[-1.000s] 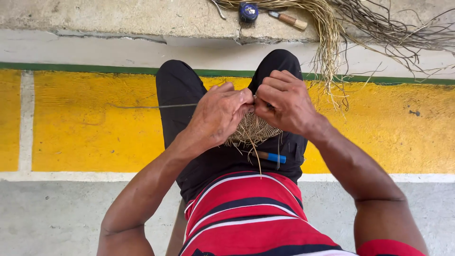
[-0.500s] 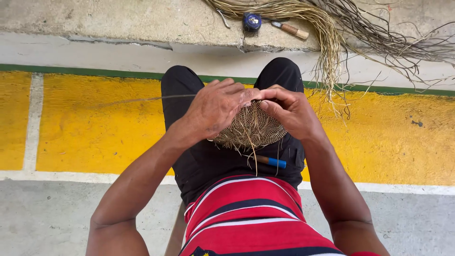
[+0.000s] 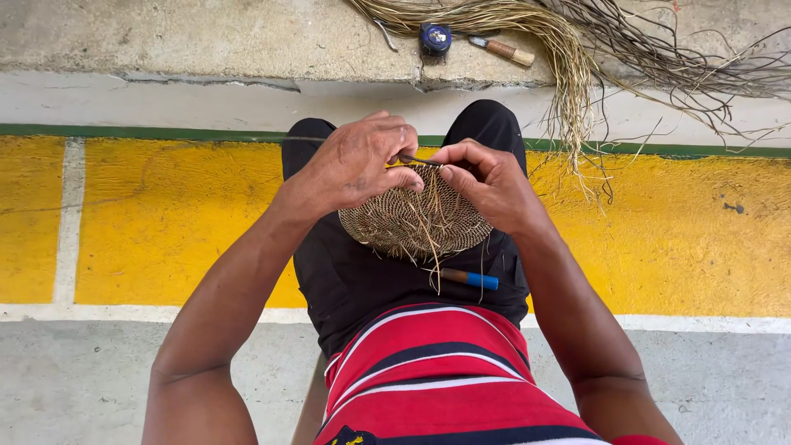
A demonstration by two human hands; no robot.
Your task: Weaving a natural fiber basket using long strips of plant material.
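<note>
Since half a second ago, both hands have been drawn apart slightly. A round woven disc [image 3: 416, 221] is pinched at its top edge by the closed left hand [image 3: 358, 161] and right hand [image 3: 486, 177], a thin strand [image 3: 420, 161] stretched between them. Overtightening could snap it.

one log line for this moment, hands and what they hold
left hand: on rim of round woven fibre piece | right hand: pinching thin strand at rim | lap: blue-tipped tool | ledge: fibre bundle

packages: none | labels: none | signs: none | screens: none
</note>
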